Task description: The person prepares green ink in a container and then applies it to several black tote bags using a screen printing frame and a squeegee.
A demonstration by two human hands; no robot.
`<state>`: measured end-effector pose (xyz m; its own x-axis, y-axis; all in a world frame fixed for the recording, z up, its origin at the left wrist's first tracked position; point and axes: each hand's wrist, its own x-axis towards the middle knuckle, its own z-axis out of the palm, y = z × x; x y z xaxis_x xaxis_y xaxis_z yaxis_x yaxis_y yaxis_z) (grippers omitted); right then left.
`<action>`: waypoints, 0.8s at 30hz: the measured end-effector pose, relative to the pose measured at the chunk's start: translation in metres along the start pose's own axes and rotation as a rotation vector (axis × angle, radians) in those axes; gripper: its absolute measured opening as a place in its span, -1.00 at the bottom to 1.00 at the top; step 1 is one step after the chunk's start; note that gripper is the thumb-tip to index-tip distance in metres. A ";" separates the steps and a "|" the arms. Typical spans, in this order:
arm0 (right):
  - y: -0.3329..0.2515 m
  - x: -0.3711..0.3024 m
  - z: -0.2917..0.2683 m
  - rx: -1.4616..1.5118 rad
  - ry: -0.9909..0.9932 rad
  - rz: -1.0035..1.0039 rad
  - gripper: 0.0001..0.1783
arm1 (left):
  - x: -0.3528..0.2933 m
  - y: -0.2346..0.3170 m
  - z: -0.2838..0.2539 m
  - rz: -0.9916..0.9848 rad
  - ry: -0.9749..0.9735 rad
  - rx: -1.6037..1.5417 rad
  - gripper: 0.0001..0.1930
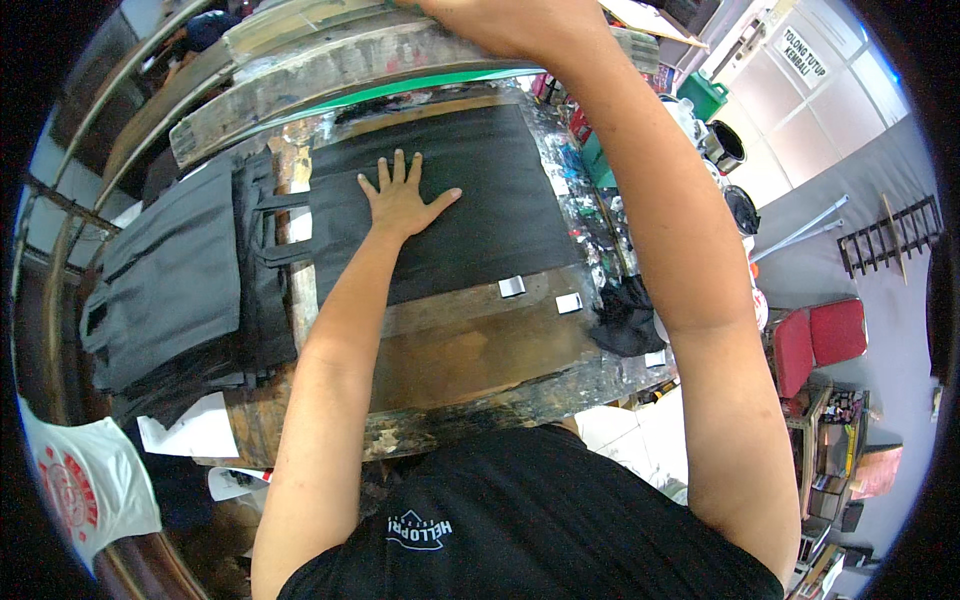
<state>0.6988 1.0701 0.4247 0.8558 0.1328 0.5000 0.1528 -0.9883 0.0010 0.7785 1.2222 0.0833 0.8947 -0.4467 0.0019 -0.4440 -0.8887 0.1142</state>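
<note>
A black tote bag [480, 190] lies flat on the worktable, its handles pointing left. My left hand [400, 205] rests palm down on it, fingers spread, holding nothing. My right arm stretches far forward, and my right hand [510, 22] is at the top edge of the view, over a raised, paint-stained wooden frame [330, 92] with a green strip along its near side. The fingers of that hand are cut off by the picture's edge, so their grip is hidden. Beside the bag on the left lies a stack of black bags [175, 280].
Two small white pieces, one a tab [511, 287], lie near the bag's front edge on the paint-stained table [480, 350]. A crumpled black cloth [628, 318] and several containers, including a green jerrycan [703, 95], are along the right. Red chairs [838, 332] stand further right.
</note>
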 end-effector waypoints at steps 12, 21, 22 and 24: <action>0.001 0.004 -0.002 -0.005 -0.061 -0.010 -0.12 | 0.055 0.019 0.000 -0.650 0.374 -0.169 -0.08; 0.002 0.004 0.000 -0.003 0.007 -0.079 -0.11 | 0.070 0.024 0.023 -0.423 0.265 -0.160 -0.56; 0.003 0.003 0.000 0.001 -0.008 -0.069 -0.11 | 0.068 0.027 0.022 -0.388 0.286 -0.092 -0.60; 0.003 -0.001 -0.001 -0.016 -0.046 -0.034 -0.11 | 0.070 0.022 0.014 -0.260 0.217 -0.148 -0.54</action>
<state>0.6981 1.0671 0.4255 0.8720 0.1690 0.4594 0.1743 -0.9842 0.0313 0.8310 1.1701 0.0717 0.9733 -0.1612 0.1631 -0.2025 -0.9380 0.2813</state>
